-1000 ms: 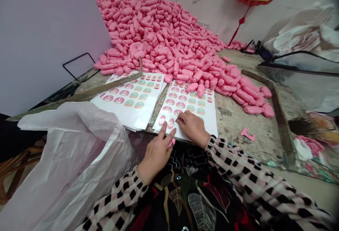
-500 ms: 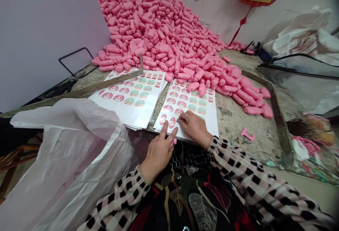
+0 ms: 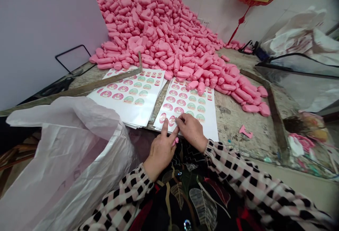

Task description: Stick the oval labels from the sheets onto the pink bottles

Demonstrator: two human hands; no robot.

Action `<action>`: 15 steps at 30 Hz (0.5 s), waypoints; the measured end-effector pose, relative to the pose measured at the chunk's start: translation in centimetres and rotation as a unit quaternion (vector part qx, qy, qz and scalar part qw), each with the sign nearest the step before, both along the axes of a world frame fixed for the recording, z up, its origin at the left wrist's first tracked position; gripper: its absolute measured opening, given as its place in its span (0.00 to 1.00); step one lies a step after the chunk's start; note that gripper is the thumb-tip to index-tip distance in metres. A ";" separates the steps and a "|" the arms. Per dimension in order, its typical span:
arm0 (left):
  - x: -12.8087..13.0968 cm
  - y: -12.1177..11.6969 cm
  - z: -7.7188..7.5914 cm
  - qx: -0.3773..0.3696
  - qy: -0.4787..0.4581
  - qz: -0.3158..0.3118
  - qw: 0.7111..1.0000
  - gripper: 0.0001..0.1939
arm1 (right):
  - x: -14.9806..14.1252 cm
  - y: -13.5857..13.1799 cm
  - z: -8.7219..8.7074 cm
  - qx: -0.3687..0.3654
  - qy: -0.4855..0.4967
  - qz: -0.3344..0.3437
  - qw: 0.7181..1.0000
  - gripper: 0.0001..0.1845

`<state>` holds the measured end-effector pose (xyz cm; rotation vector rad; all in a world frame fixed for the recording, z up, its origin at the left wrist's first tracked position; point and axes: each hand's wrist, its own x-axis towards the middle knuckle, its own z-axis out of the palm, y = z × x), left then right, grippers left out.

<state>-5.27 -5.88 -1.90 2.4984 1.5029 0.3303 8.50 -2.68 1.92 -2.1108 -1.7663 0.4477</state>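
Note:
A sheet of stickers [image 3: 185,132] lies at the table's front edge, printed with pink and green labels. My left hand [image 3: 160,149] rests at its lower edge, index and middle fingers stretched onto the paper beside an oval pink sticker [image 3: 172,120]. Under that palm, a pink plastic bottle [image 3: 176,140] is held by the curled fingers, mostly hidden. From the right, my right hand [image 3: 192,129] pinches at the edge of the same oval sticker. Left of this sheet sits another stack of sticker sheets [image 3: 137,116].
A big heap of pink bottles [image 3: 159,33] covers the table's back and overlaps the sheets. A wooden strip [image 3: 106,82] crosses the left stack. A white plastic bag [image 3: 79,146] hangs at front left. A pink scrap [image 3: 246,132] lies to the right.
My right hand has shifted slightly left, its fingertips now at the oval sticker's edge. My left hand stays nearly in place with the bottle. The view has tilted slightly.

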 end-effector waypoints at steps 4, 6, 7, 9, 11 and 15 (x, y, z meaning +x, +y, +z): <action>0.0 -0.1 0.1 0.012 0.019 0.002 1.000 0.28 | 0.0 0.8 0.6 -0.035 -0.008 -0.018 0.999 0.13; 0.0 -0.1 0.2 0.016 0.026 0.010 0.999 0.28 | -0.1 1.2 1.0 -0.038 -0.023 -0.015 0.999 0.11; 0.0 -0.2 0.3 0.017 0.029 0.015 0.999 0.29 | -0.2 1.3 1.3 -0.035 -0.033 -0.011 0.999 0.11; 0.1 -0.2 0.4 0.017 0.034 0.021 0.999 0.29 | -0.5 1.4 2.0 -0.020 -0.055 0.001 0.998 0.11; 0.1 -0.2 0.5 0.014 0.039 0.023 0.999 0.29 | -0.6 1.5 2.7 0.003 -0.067 0.009 0.998 0.11; 0.0 -0.2 0.6 -0.003 0.023 0.016 1.000 0.29 | 0.5 1.4 4.0 0.053 -0.040 0.006 0.998 0.13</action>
